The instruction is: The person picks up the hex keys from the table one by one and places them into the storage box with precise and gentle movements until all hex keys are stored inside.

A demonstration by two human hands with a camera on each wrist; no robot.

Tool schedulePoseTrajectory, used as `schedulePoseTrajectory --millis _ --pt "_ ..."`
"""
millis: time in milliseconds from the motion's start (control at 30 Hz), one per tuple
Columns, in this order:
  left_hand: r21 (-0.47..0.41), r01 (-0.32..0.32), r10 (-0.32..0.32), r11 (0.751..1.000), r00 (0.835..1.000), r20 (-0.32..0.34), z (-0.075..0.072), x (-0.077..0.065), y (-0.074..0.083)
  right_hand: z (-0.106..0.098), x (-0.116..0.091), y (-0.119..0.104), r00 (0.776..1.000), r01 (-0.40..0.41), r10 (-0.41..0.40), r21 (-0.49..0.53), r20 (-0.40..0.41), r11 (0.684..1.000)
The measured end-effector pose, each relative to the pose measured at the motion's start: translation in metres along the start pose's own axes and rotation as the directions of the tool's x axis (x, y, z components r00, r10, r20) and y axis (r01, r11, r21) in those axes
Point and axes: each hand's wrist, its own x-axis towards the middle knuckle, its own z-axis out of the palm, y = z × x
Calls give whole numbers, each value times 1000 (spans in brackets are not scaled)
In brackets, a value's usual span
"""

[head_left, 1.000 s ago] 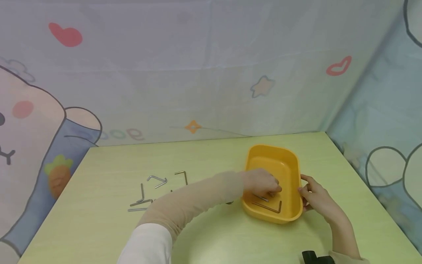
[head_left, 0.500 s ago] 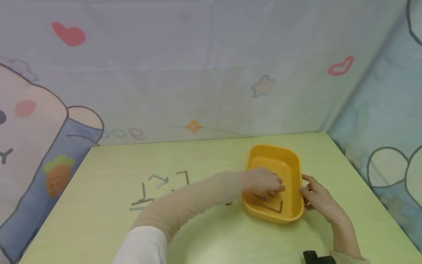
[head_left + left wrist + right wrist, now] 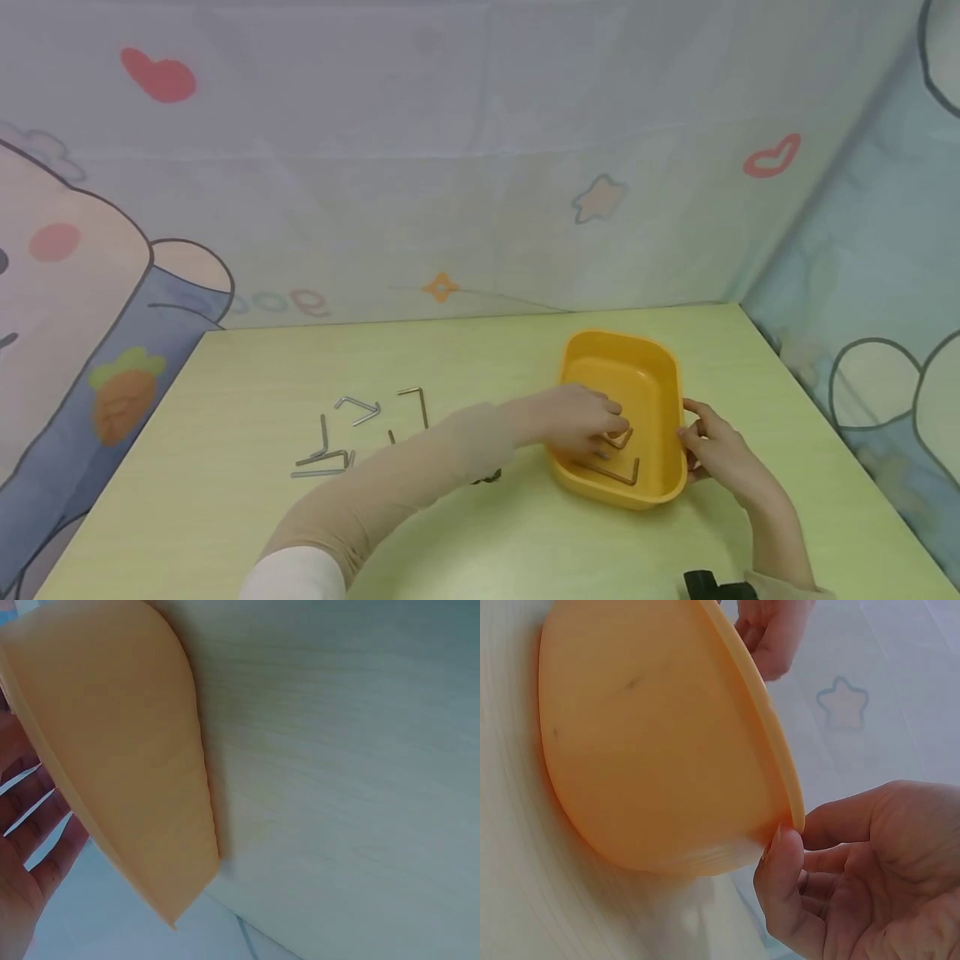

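Toward the right of the table stands a yellow plastic tray. My left hand is inside it, low over its near-left part, with fingers angled down. Just by these fingertips lies a brass-toned hex key, and another hex key lies nearer the front wall. A silver key end peeks out under the hand. In the left wrist view the fingers are spread apart behind the tray wall. My right hand pinches the tray's rim between thumb and fingers on its right side.
Several more hex keys lie left on the table, among them a brass-toned one, an upright-pointing silver one and a long silver one. The left forearm crosses the table's middle. A printed cloth hangs behind the table.
My left hand has drawn slightly back to the left within the tray, and the brass-toned hex key by its fingertips now shows more fully. The right hand keeps its pinch on the rim.
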Motion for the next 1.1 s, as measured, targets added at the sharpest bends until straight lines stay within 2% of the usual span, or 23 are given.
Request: schedulePoseTrajectory --millis 133,267,533,700,867,967,1100 --pt "-12 4 -5 1000 997 -71 0 -11 2 0 0 -1 1000 -4 4 -3 -1 1000" --pt "-8 -17 15 1000 989 -146 -1 -21 8 -1 0 -2 1000 -5 5 1 4 1000" --pt "46 -46 57 998 957 -283 0 -38 20 0 -1 -1 1000 -2 2 -1 7 1000" --pt "41 -41 53 998 929 -367 4 -50 23 0 0 0 1000 -2 2 5 8 1000" --pt "8 -25 26 1000 891 -454 10 -60 24 0 1 1 1000 -1 1 3 11 1000" --pt "17 -24 29 1000 864 -502 13 -64 25 0 1 1 1000 -5 5 -2 11 1000" --pt "27 -46 54 999 841 -538 18 -66 26 0 1 2 1000 -11 11 -13 8 1000"
